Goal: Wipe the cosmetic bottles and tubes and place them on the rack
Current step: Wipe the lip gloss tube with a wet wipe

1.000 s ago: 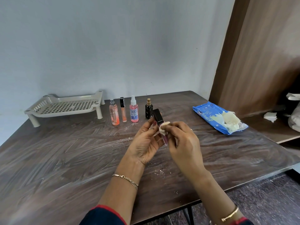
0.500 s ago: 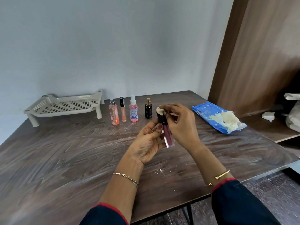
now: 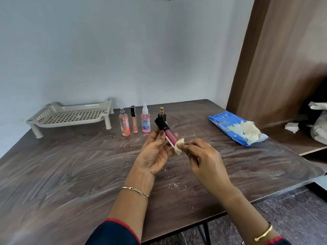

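Note:
My left hand [image 3: 155,152] holds a pink lip gloss tube [image 3: 168,134] with a black cap, tilted, cap pointing up and away. My right hand [image 3: 203,156] pinches a small white wipe [image 3: 179,145] against the tube's lower end. Behind the hands, a peach spray bottle [image 3: 124,125], a thin orange gloss tube [image 3: 134,119], a pink spray bottle [image 3: 145,121] and a black bottle [image 3: 161,115] with a gold top stand in a row on the table. The beige slotted rack [image 3: 70,115] stands at the back left with nothing on it.
A blue wipes pack [image 3: 230,124] with crumpled wipes [image 3: 247,129] on it lies at the right of the dusty wooden table [image 3: 70,165]. White crumbs dot the tabletop near my hands. A wooden panel and a lower shelf with tissue and a bag stand at the right.
My right hand has drawn the wipe from the tube's black cap down to its lower end. The tube stays in my left hand, tilted more.

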